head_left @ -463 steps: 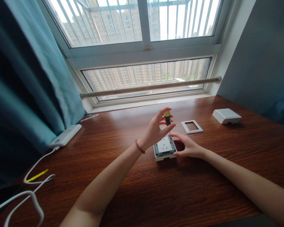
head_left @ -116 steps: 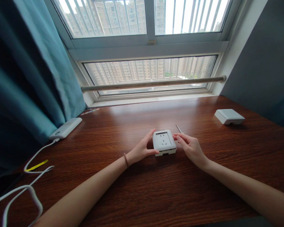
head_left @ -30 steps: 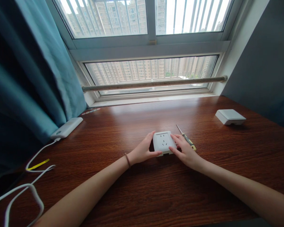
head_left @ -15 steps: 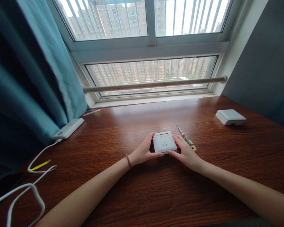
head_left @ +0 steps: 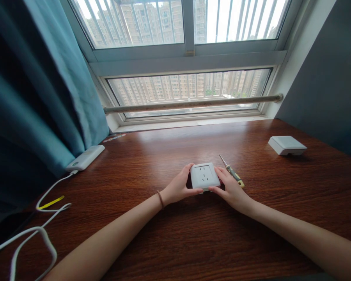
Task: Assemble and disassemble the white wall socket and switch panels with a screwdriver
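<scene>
Between my two hands is a white wall socket point(head_left: 204, 176), its face with the slots turned up towards me. My left hand point(head_left: 179, 186) grips its left side, thumb along the near edge and fingers at the far left corner. On the other side my right hand point(head_left: 229, 189) holds the right edge, thumb at the near corner. The undersides of the socket and some fingertips are hidden. Just beyond my right hand lies a screwdriver point(head_left: 233, 174) with a grey and yellow handle, its tip pointing away towards the window.
A second white box-like unit point(head_left: 287, 145) sits at the right of the wooden table point(head_left: 163, 242). At the left, a white power bank point(head_left: 86, 158) with a white cable point(head_left: 54, 187) and yellow tie point(head_left: 51, 203) lies by the blue curtain point(head_left: 73, 97). A metal bar point(head_left: 193, 104) crosses the window.
The whole view has shifted slightly, moving things a little to the right in the picture. Both hands keep their hold on the socket, with no other visible change.
</scene>
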Demonstrator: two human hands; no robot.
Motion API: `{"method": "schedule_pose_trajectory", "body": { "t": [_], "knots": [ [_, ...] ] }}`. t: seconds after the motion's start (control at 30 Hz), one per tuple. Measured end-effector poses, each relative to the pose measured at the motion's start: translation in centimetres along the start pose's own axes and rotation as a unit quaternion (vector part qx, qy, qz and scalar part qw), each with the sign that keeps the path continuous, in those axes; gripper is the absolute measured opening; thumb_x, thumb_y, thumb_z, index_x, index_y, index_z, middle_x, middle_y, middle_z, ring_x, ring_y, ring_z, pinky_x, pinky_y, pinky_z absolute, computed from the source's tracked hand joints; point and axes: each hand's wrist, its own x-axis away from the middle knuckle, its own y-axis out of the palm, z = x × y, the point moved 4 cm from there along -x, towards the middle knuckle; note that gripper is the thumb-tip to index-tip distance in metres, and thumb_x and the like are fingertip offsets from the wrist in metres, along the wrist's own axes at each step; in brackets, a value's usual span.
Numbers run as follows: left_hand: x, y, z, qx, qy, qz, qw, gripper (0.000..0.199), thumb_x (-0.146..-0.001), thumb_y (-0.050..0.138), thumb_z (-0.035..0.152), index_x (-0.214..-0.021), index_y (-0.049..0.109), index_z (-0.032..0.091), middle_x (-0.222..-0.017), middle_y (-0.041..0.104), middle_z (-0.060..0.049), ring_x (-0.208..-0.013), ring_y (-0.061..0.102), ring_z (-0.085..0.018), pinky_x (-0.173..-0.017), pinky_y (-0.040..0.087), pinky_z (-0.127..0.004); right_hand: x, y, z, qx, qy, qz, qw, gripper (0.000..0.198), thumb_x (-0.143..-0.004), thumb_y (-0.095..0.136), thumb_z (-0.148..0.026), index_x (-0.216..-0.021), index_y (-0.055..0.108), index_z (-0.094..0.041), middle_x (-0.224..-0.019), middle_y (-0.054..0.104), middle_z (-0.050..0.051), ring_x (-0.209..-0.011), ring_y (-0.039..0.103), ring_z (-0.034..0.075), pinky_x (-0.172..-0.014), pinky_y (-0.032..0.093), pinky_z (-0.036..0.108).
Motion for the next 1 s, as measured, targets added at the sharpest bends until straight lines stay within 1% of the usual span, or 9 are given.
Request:
{"method": "schedule_pose_trajectory", "body": {
  "t": [0.1, 0.2, 0.33, 0.4, 0.5, 0.6, 0.7, 0.87, 1.0],
  "knots": [
    [0.0, 0.0, 0.0, -0.001, 0.004, 0.001, 1.000, 0.084, -0.062, 0.072, 0.044, -0.131, 0.031, 0.019, -0.130, 0.044, -0.014, -0.119, 0.043, -0.030, -0.102, 0.034, -0.045, 0.0, 0.0, 0.1, -0.004, 0.001, 0.003, 1.000, 0.056, -0.076, 0.061, -0.032, -0.128, 0.043, -0.020, -0.124, 0.048, 0.011, -0.117, 0.043, 0.026, -0.101, 0.035, 0.042],
    [0.0, 0.1, -0.3, -0.005, 0.008, -0.006, 1.000, 0.088, -0.062, 0.073, 0.044, -0.132, 0.028, 0.017, -0.132, 0.042, -0.015, -0.121, 0.042, -0.030, -0.103, 0.033, -0.044, -0.1, 0.0, 0.2, -0.024, 0.008, 0.003, 1.000, 0.055, -0.074, 0.064, -0.032, -0.124, 0.046, -0.020, -0.122, 0.049, 0.011, -0.113, 0.046, 0.026, -0.096, 0.040, 0.040],
    [0.1, 0.3, -0.6, 0.009, 0.008, -0.015, 1.000, 0.102, -0.058, 0.076, 0.041, -0.137, 0.018, 0.016, -0.135, 0.039, -0.017, -0.123, 0.040, -0.031, -0.104, 0.031, -0.045, -0.1, 0.2, 0.6, -0.067, 0.036, 0.000, 0.997, 0.067, -0.065, 0.070, -0.025, -0.126, 0.042, -0.017, -0.121, 0.049, 0.012, -0.104, 0.052, 0.024, -0.083, 0.049, 0.036],
    [0.0, 0.5, -0.7, 0.030, 0.012, -0.022, 0.999, 0.105, -0.058, 0.076, 0.036, -0.139, 0.012, 0.018, -0.134, 0.041, -0.017, -0.123, 0.041, -0.031, -0.104, 0.031, -0.045, -0.1, 0.3, 0.8, -0.080, 0.048, -0.002, 0.996, 0.072, -0.062, 0.071, -0.020, -0.127, 0.040, -0.017, -0.121, 0.050, 0.012, -0.100, 0.055, 0.023, -0.080, 0.051, 0.035],
    [0.1, 0.6, -0.6, 0.057, 0.020, -0.024, 0.998, 0.106, -0.059, 0.076, 0.029, -0.140, 0.008, 0.021, -0.132, 0.044, -0.015, -0.121, 0.043, -0.030, -0.103, 0.031, -0.046, -0.2, 0.3, 0.8, -0.088, 0.049, -0.005, 0.995, 0.072, -0.062, 0.070, -0.016, -0.127, 0.039, -0.018, -0.120, 0.052, 0.012, -0.098, 0.056, 0.022, -0.079, 0.051, 0.036],
    [0.2, 0.6, -0.5, 0.077, 0.028, -0.018, 0.996, 0.106, -0.059, 0.075, 0.027, -0.140, 0.007, 0.022, -0.132, 0.044, -0.015, -0.121, 0.044, -0.029, -0.103, 0.032, -0.044, -0.2, 0.3, 0.7, -0.109, 0.044, -0.005, 0.993, 0.076, -0.060, 0.071, -0.015, -0.128, 0.038, -0.019, -0.121, 0.052, 0.011, -0.099, 0.057, 0.022, -0.080, 0.051, 0.036],
    [0.4, 0.3, -0.1, 0.071, 0.042, -0.003, 0.997, 0.105, -0.059, 0.076, 0.027, -0.139, 0.007, 0.022, -0.133, 0.042, -0.014, -0.124, 0.041, -0.029, -0.105, 0.031, -0.043, -0.3, 0.3, 0.8, -0.131, 0.037, -0.008, 0.991, 0.083, -0.058, 0.074, -0.018, -0.131, 0.034, -0.020, -0.124, 0.050, 0.012, -0.105, 0.055, 0.024, -0.084, 0.051, 0.037],
    [0.7, -0.2, 0.4, 0.046, 0.070, 0.020, 0.996, 0.107, -0.058, 0.077, 0.029, -0.139, 0.008, 0.020, -0.130, 0.044, -0.014, -0.125, 0.040, -0.030, -0.105, 0.031, -0.043, -0.4, 0.2, 1.1, -0.154, 0.028, -0.010, 0.988, 0.097, -0.054, 0.078, -0.024, -0.135, 0.024, -0.020, -0.134, 0.040, 0.016, -0.120, 0.044, 0.028, -0.093, 0.045, 0.042],
    [1.0, -0.3, 0.6, 0.032, 0.100, 0.036, 0.994, 0.105, -0.057, 0.077, 0.028, -0.138, 0.010, 0.021, -0.128, 0.045, -0.014, -0.122, 0.042, -0.030, -0.104, 0.032, -0.045, -0.4, -0.4, 0.5, -0.111, -0.018, -0.017, 0.994, 0.106, -0.052, 0.079, -0.029, -0.138, 0.017, -0.026, -0.132, 0.041, 0.014, -0.122, 0.042, 0.031, -0.100, 0.037, 0.048]
  ]
}}
